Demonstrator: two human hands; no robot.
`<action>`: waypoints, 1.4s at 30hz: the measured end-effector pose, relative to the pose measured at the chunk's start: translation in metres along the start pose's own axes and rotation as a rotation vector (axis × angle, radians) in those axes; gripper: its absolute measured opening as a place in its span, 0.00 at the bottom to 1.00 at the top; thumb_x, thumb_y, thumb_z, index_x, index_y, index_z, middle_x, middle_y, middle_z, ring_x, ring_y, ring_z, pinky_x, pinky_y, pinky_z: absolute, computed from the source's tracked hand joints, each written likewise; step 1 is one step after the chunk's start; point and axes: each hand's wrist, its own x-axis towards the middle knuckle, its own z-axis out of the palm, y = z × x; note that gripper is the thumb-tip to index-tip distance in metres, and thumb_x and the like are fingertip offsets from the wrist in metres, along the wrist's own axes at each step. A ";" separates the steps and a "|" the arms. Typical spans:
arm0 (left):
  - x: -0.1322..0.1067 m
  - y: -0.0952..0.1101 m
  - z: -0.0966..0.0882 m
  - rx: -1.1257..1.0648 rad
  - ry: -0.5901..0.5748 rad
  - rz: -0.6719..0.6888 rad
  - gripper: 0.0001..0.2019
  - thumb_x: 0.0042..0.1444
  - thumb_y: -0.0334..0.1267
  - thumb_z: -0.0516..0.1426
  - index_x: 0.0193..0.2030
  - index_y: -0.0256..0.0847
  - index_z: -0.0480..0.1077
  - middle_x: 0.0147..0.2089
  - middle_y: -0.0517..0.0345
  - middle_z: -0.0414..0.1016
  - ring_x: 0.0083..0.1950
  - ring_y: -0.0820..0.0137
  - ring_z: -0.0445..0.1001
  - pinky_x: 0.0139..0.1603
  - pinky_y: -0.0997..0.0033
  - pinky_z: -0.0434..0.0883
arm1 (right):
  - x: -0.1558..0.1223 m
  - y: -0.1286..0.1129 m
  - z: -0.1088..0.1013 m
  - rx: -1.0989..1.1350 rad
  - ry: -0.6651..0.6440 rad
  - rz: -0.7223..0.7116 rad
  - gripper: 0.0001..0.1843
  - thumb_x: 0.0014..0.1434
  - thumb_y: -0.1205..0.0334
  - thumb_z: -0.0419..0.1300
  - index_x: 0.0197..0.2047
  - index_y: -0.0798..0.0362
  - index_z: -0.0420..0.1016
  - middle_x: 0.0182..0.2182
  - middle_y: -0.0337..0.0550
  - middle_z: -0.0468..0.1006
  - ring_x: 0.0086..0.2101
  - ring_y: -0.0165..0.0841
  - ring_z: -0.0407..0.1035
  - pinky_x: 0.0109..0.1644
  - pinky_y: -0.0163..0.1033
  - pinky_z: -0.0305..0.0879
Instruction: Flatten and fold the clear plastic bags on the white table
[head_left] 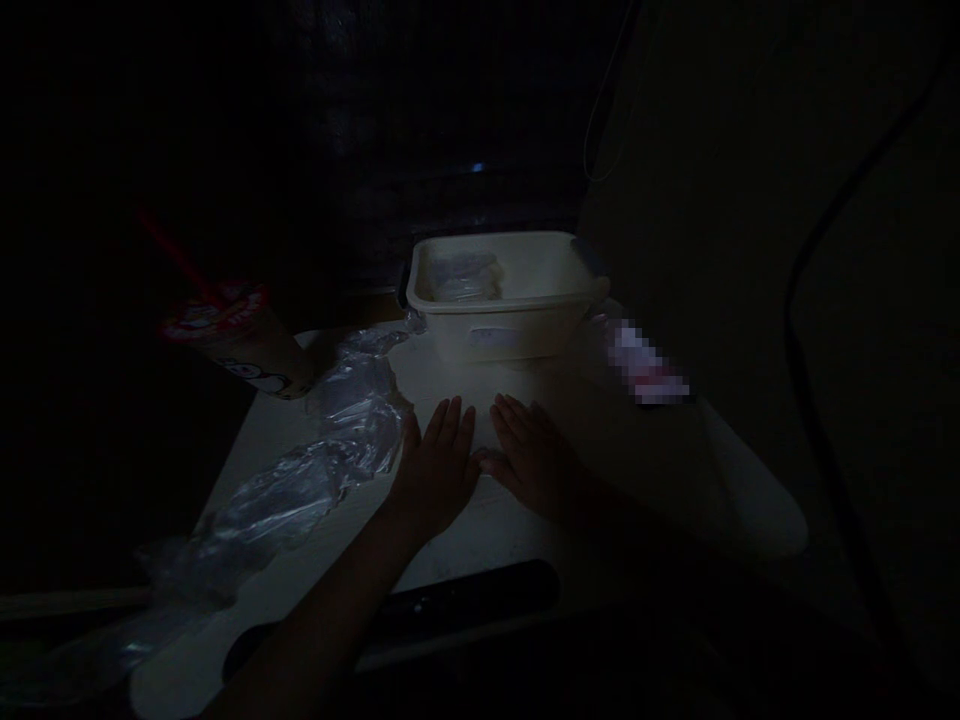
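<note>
Both of my hands rest on a white tabletop in very dim light. My left hand lies flat, palm down, with its fingers stretched forward and the thumb apart. My right hand is also laid out flat, its thumb close to the left one. Neither holds anything that I can see. Just left of my left hand stretches a long strip of crumpled clear plastic. Beyond my fingertips stands a cream plastic tub with dark handles; a clear plastic packet lies inside it.
A drink cup with a red lid and red straw stands tilted in view at the table's left edge. A blurred-out pinkish item lies right of the tub. Near the front edge is a long dark slot. A dark cable hangs at right.
</note>
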 end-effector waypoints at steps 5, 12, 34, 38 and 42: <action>0.001 0.001 -0.001 -0.005 0.005 -0.013 0.23 0.57 0.41 0.38 0.57 0.31 0.48 0.60 0.41 0.47 0.61 0.58 0.45 0.54 0.46 0.43 | -0.005 0.006 -0.001 -0.031 0.009 0.025 0.30 0.56 0.52 0.42 0.54 0.67 0.54 0.55 0.58 0.54 0.54 0.42 0.46 0.55 0.50 0.43; 0.001 0.001 0.002 0.002 0.014 -0.008 0.23 0.57 0.40 0.38 0.57 0.31 0.48 0.60 0.40 0.47 0.61 0.58 0.44 0.55 0.47 0.43 | -0.012 0.019 0.000 -0.090 0.040 0.059 0.28 0.56 0.55 0.42 0.53 0.68 0.55 0.54 0.61 0.55 0.54 0.43 0.47 0.54 0.52 0.44; 0.004 -0.002 -0.003 -0.110 0.069 -0.020 0.23 0.55 0.41 0.42 0.58 0.37 0.47 0.58 0.45 0.54 0.59 0.58 0.50 0.54 0.48 0.45 | 0.039 0.056 -0.016 0.099 -0.119 0.097 0.13 0.48 0.60 0.52 0.38 0.54 0.69 0.35 0.44 0.72 0.37 0.34 0.64 0.40 0.38 0.58; 0.006 -0.004 -0.005 -0.178 0.079 -0.021 0.25 0.53 0.42 0.44 0.57 0.37 0.48 0.56 0.48 0.58 0.57 0.59 0.53 0.54 0.50 0.47 | 0.056 0.049 -0.025 0.092 -0.319 0.131 0.13 0.44 0.59 0.55 0.35 0.52 0.70 0.32 0.42 0.74 0.34 0.34 0.66 0.34 0.36 0.58; 0.006 -0.004 -0.006 -0.221 0.097 -0.031 0.25 0.51 0.42 0.47 0.56 0.39 0.49 0.54 0.48 0.59 0.55 0.59 0.54 0.54 0.50 0.47 | 0.063 0.047 -0.032 0.123 -0.461 0.146 0.07 0.43 0.61 0.56 0.25 0.53 0.72 0.28 0.42 0.75 0.29 0.33 0.68 0.28 0.33 0.57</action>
